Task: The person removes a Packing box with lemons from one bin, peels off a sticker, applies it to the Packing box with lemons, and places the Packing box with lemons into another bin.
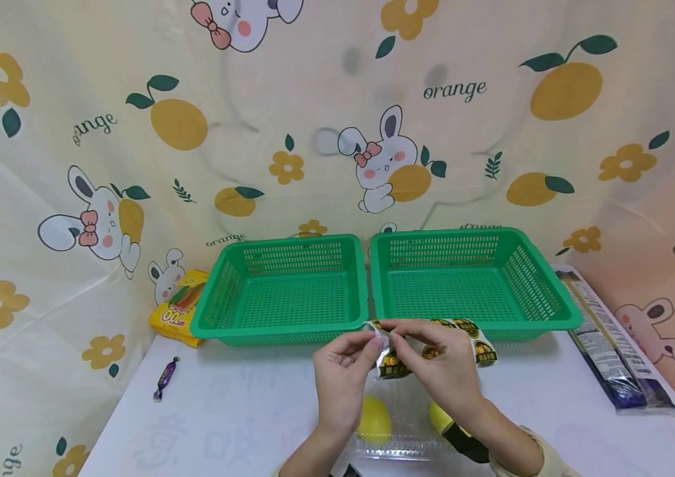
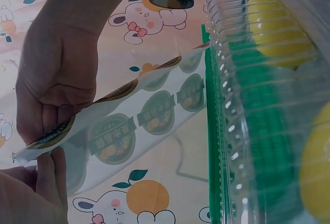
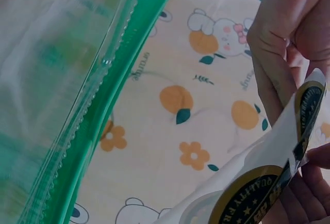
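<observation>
In the head view, my left hand (image 1: 342,377) and right hand (image 1: 447,364) meet over the table's middle. Both pinch the left end of a strip of round black-and-gold fruit stickers (image 1: 393,366), whose backing is white. The rest of the strip trails rightward behind my right hand, and its pale underside (image 2: 157,115) shows in the left wrist view. Beneath the hands lies a clear plastic box (image 1: 399,447) with yellow lemons (image 1: 375,421) in it; my right forearm partly covers it. In the right wrist view, a label (image 3: 247,195) curves close to the fingertips.
Two green baskets, a left one (image 1: 289,334) and a right one (image 1: 462,321), stand side by side behind the hands. A yellow snack packet (image 1: 179,318) and a purple-wrapped candy (image 1: 166,379) lie at left. Flat plastic packaging (image 1: 611,344) lies along the right edge. A patterned cloth (image 1: 313,86) hangs behind.
</observation>
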A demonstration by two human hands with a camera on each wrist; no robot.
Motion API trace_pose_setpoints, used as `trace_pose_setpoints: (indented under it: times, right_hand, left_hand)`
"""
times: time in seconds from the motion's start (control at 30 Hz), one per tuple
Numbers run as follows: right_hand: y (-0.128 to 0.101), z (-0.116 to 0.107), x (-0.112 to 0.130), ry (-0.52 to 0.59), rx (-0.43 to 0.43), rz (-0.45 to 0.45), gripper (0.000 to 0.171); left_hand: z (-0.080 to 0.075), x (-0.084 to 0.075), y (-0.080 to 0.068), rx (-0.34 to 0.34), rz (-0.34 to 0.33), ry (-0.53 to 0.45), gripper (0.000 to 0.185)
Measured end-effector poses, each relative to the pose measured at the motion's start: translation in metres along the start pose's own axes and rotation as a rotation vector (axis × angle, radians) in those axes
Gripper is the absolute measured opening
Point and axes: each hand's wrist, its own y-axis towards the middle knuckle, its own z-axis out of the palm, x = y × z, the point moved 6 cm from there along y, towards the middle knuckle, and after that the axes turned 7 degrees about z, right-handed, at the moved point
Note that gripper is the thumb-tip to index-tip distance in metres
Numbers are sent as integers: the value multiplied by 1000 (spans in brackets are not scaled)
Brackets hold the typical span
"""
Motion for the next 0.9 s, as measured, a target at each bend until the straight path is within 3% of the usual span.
trace_pose_setpoints:
  times: [0.3, 0.57, 0.7, 0.9]
  right_hand:
    - [1, -4, -5, 131, -7, 126, 18]
    - [3, -13, -14, 113, -47, 310, 6]
    - [2, -17, -20, 113, -65, 423, 12]
    - [2, -21, -29, 274, -106, 576, 18]
  left_hand:
    - [-1, 0, -2, -5, -5, 9, 17]
    - [-1, 0, -3, -12, -13, 35, 14]
    - [-1, -1, -3, -12, -12, 42, 14]
    - [-3, 0, -4, -10, -3, 60, 15]
